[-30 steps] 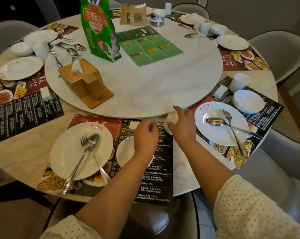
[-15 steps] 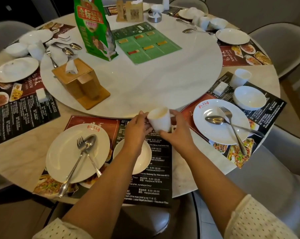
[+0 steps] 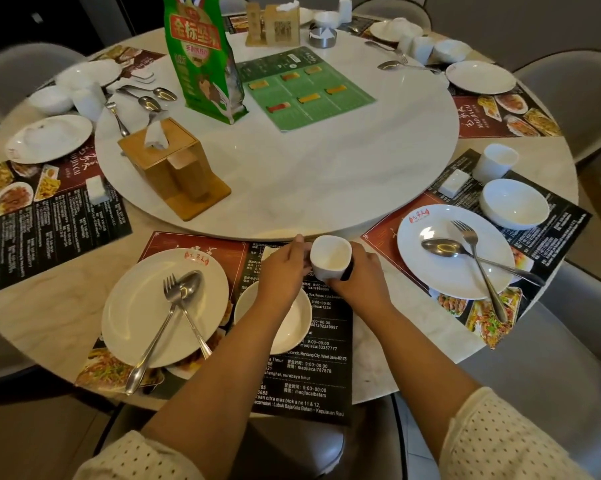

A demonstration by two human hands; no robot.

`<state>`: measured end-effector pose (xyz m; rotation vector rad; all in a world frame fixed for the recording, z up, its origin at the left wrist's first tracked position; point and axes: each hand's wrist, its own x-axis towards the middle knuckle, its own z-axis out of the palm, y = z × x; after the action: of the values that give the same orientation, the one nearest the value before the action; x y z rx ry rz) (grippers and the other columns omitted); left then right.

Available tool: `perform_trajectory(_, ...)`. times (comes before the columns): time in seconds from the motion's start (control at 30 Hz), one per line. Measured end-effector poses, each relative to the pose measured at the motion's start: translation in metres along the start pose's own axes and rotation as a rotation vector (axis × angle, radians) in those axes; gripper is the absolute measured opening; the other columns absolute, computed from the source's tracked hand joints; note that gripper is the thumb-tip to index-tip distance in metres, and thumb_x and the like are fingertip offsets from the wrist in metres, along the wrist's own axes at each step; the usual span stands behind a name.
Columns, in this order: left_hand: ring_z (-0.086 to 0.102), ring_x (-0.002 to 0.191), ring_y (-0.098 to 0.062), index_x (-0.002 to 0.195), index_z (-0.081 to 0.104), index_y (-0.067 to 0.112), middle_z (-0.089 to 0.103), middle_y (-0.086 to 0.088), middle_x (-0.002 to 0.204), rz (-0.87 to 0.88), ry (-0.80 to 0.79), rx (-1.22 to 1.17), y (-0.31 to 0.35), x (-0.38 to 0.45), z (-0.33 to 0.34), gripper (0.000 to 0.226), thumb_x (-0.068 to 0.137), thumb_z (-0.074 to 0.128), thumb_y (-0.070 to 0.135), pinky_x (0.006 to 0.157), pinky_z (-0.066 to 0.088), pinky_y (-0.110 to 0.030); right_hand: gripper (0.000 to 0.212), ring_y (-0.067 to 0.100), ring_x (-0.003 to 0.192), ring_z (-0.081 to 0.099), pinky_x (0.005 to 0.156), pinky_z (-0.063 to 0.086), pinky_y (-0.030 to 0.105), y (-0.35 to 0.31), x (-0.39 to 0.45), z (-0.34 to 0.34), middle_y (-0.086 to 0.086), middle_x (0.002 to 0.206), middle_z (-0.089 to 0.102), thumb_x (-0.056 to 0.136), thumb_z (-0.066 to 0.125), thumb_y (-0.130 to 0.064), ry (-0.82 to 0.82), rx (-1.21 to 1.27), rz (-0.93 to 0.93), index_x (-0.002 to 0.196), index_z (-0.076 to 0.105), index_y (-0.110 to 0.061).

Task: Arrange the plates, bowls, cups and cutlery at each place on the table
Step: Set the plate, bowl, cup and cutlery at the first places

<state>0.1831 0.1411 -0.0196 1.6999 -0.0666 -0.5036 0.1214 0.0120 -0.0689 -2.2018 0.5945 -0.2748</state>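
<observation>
White cup [image 3: 330,258] held upright in both my hands, right hand [image 3: 359,277] and left hand [image 3: 283,271] closed round it, just beyond the bowl [image 3: 294,327]; probably lifted slightly. Next: set it down beside bowl.

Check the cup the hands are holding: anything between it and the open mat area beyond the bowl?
Nothing visible blocks it. Both hands, left and right, hold the cup just above the placemat, beyond the bowl. A small white block sits left of that spot, partly hidden.
</observation>
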Motion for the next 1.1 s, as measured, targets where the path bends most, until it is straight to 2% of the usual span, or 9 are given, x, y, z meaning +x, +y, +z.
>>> perform_trajectory(0.17,0.067,0.1,-0.018,0.093,0.067,0.028,0.071,-0.002,0.103,0.002,-0.016,0.043,0.001,-0.002,-0.003,0.028,0.1,0.042,0.039,0.097,0.05,-0.04,0.068,0.024,0.117,0.045,0.08,0.038,0.027,-0.005,-0.004,-0.001,0.004,0.124,0.058,0.073,0.076,-0.021,0.016,-0.001,0.006,0.132,0.043,-0.018)
perform_trajectory(0.27,0.065,0.101,-0.022,0.096,0.067,0.026,0.071,-0.005,0.102,0.069,0.035,0.114,0.004,-0.008,-0.011,0.023,0.099,0.046,0.033,0.098,0.049,-0.044,0.067,0.021,0.116,0.045,0.082,0.039,0.026,-0.013,-0.013,-0.006,0.003,0.124,0.055,0.073,0.077,-0.019,0.025,0.038,0.05,0.131,0.044,-0.016)
perform_trajectory(0.4,0.057,0.104,-0.009,0.113,0.069,0.023,0.067,0.002,0.116,0.211,0.241,0.351,-0.001,-0.03,-0.038,0.025,0.098,0.049,0.022,0.089,0.041,-0.023,0.029,0.014,0.094,0.054,0.068,0.039,0.015,-0.03,-0.052,-0.002,-0.003,0.098,0.059,0.08,0.072,-0.019,0.259,0.197,0.232,0.101,0.052,-0.019)
perform_trajectory(0.47,0.055,0.106,-0.011,0.112,0.068,0.024,0.063,0.002,0.118,0.196,0.322,0.375,-0.008,-0.046,-0.052,0.026,0.097,0.048,0.016,0.083,0.038,-0.019,0.012,0.009,0.084,0.06,0.059,0.037,0.007,-0.037,-0.074,0.007,-0.011,0.086,0.061,0.085,0.066,-0.022,0.257,0.294,0.269,0.091,0.056,-0.022)
perform_trajectory(0.5,0.055,0.108,-0.013,0.111,0.068,0.024,0.062,0.002,0.119,0.182,0.344,0.391,-0.013,-0.053,-0.058,0.027,0.096,0.048,0.014,0.083,0.038,-0.02,0.007,0.006,0.082,0.06,0.06,0.039,0.007,-0.04,-0.083,0.011,-0.013,0.084,0.063,0.086,0.065,-0.024,0.222,0.329,0.273,0.09,0.059,-0.024)
perform_trajectory(0.6,0.053,0.115,-0.018,0.118,0.065,0.021,0.059,-0.001,0.125,0.132,0.345,0.44,-0.026,-0.071,-0.069,0.03,0.095,0.048,0.013,0.094,0.043,-0.029,0.013,0.01,0.083,0.065,0.07,0.055,0.024,-0.047,-0.098,0.023,-0.007,0.089,0.068,0.089,0.063,-0.027,0.126,0.383,0.281,0.101,0.065,-0.024)
perform_trajectory(0.73,0.052,0.119,-0.018,0.124,0.062,0.018,0.057,-0.001,0.13,0.104,0.29,0.381,-0.032,-0.083,-0.076,0.032,0.096,0.047,0.014,0.099,0.042,-0.03,0.013,0.014,0.075,0.069,0.057,0.057,0.02,-0.049,-0.103,0.027,0.001,0.093,0.07,0.09,0.063,-0.018,0.101,0.427,0.299,0.101,0.067,-0.02)
perform_trajectory(0.93,0.051,0.122,-0.018,0.128,0.059,0.018,0.059,-0.001,0.132,0.119,0.227,0.359,-0.028,-0.081,-0.078,0.035,0.096,0.047,0.014,0.1,0.04,-0.029,0.009,0.014,0.064,0.07,0.06,0.06,0.029,-0.049,-0.109,0.031,0.003,0.087,0.07,0.086,0.066,-0.016,0.103,0.465,0.37,0.094,0.063,-0.018)
perform_trajectory(1.1,0.052,0.12,-0.018,0.126,0.06,0.021,0.059,0.0,0.13,0.154,0.237,0.366,-0.023,-0.076,-0.074,0.034,0.095,0.048,0.012,0.096,0.04,-0.027,0.012,0.015,0.078,0.067,0.071,0.056,0.03,-0.05,-0.104,0.019,-0.003,0.087,0.068,0.085,0.065,-0.02,0.154,0.392,0.363,0.096,0.061,-0.021)
